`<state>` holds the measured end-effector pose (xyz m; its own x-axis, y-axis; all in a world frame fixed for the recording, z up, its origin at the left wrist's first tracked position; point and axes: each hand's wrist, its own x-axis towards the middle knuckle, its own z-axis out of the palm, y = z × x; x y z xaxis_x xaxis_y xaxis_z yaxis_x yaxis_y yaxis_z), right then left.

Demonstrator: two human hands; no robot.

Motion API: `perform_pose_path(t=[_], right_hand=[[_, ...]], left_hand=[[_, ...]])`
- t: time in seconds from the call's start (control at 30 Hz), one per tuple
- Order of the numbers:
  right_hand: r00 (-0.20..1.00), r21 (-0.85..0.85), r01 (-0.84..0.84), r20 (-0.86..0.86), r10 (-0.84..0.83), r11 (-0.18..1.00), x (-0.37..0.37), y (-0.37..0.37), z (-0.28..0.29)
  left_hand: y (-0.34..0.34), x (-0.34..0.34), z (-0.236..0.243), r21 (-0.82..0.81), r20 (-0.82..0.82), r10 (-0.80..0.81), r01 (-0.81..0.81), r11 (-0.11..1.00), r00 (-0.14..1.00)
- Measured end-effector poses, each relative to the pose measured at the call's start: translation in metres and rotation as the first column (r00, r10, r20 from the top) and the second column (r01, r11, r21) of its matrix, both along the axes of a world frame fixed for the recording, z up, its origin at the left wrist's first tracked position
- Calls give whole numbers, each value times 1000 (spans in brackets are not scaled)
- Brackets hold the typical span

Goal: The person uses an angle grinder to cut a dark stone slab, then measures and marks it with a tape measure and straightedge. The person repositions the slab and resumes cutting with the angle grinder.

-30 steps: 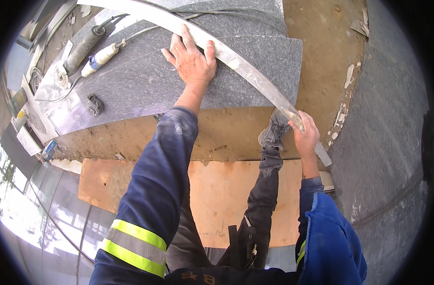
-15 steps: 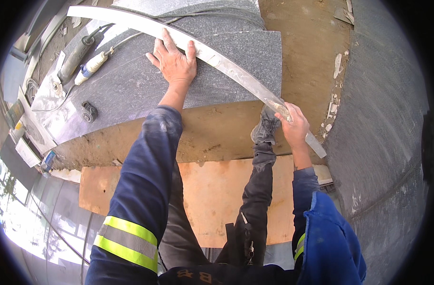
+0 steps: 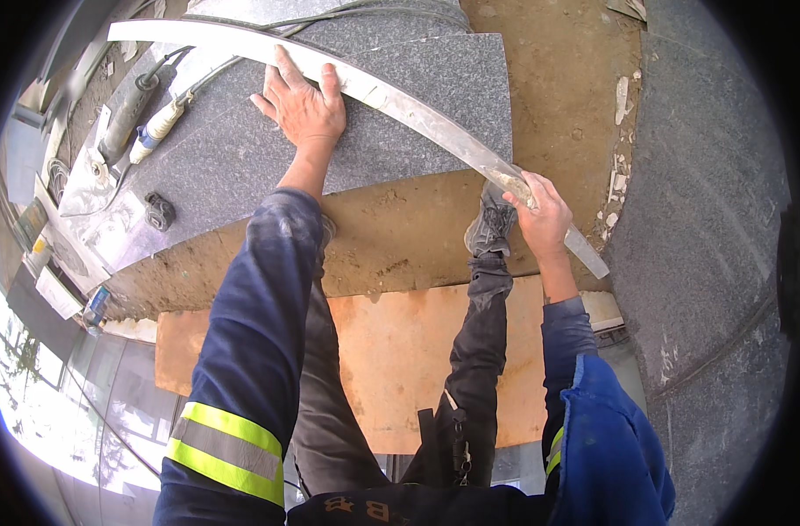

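A long, pale metal straightedge [image 3: 391, 101] lies slantwise over a speckled grey stone slab [image 3: 417, 145] and looks bowed in this view. On the slab, my left hand [image 3: 305, 110] rests with its fingers spread, fingertips against the straightedge's near edge. My right hand [image 3: 543, 215] wraps round the straightedge near its right end, just beyond the slab's right edge. The bar's tip sticks out past that hand. My right shoe [image 3: 490, 223] stands beneath this end, close to the slab.
Left on the slab lie a grey cylindrical tool [image 3: 130, 118], a white-and-blue cylindrical piece [image 3: 157, 130] with a cable, and a small black object [image 3: 160, 211]. An orange-brown board [image 3: 400, 351] lies near my legs. Dark grey slabs [image 3: 707, 219] stretch along the right.
The view has shifted slightly. The straightedge and both hands have come slightly nearer to me over the slab, with my grip unchanged. Part of my left shoe now shows beside my left forearm.
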<state>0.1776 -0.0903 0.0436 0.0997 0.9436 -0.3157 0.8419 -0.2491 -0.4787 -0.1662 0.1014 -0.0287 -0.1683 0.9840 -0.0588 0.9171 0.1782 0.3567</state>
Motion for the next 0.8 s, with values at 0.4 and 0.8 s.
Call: perform_pose_path(t=[0.4,0.8], right_hand=[[999,-33,37,-33,-38,999,-2,3,7],[997,-118,78,-2,-79,990,-1,4,7]], left_hand=[[4,0,33,-145,-141,-44,23,989,989],[-5,41,73,-449,-88,-237,174,876,968]])
